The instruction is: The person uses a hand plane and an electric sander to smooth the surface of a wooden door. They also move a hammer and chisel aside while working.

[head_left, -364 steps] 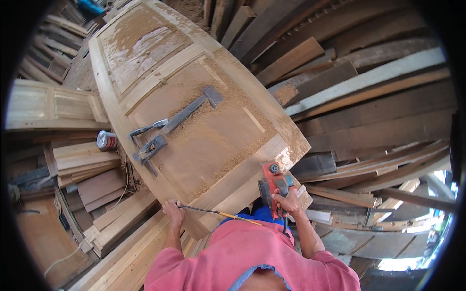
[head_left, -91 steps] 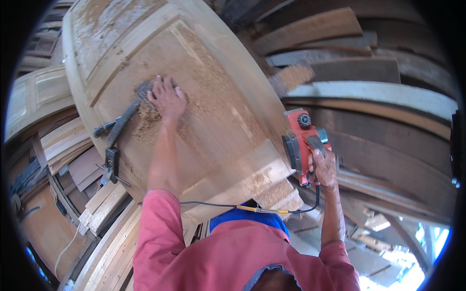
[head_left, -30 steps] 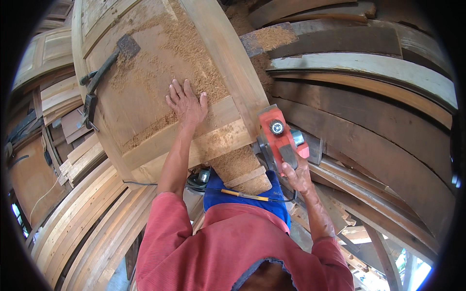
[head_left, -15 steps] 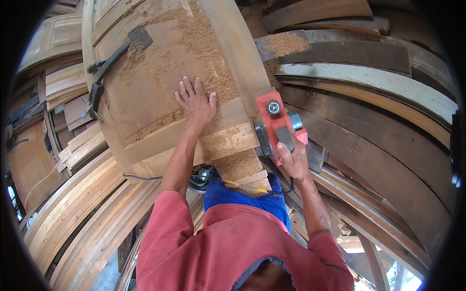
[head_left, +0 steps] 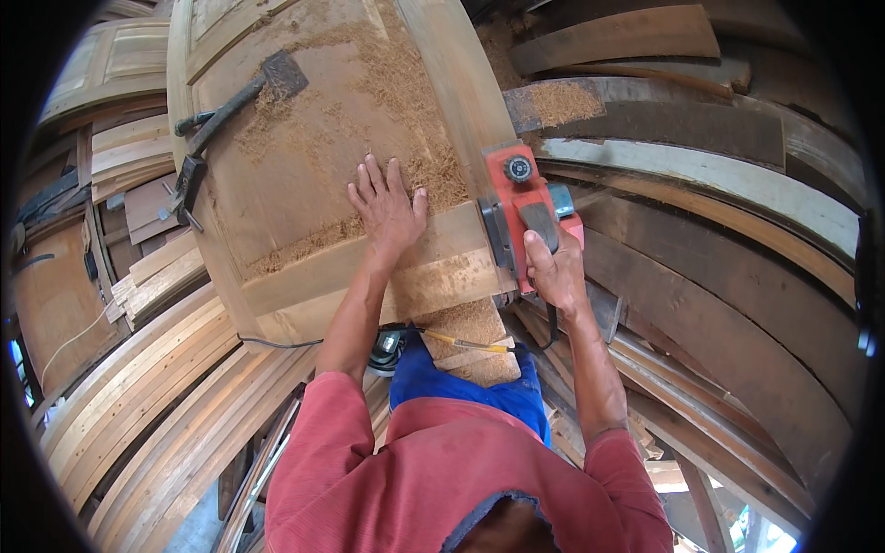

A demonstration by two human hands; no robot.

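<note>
My right hand is wrapped round the dark handle of a red electric planer. The planer sits at the near right corner of a wooden panel door, on its right-hand frame piece. My left hand lies spread on the door's panel by the near rail, with nothing in it. Loose wood shavings cover much of the panel. A bar clamp rests on the door's left side, its flat dark jaw over the panel. The planer's sole is hidden.
Stacked dark boards stand close on the right. Pale timber strips are piled at the lower left. A power cord with a yellow section crosses in front of me, near a grey-green power tool. More panel doors lie at the far left.
The door and its surroundings have shifted slightly right in view. My right hand and the planer have moved slightly nearer the far end; my left hand stays flat on the panel.
</note>
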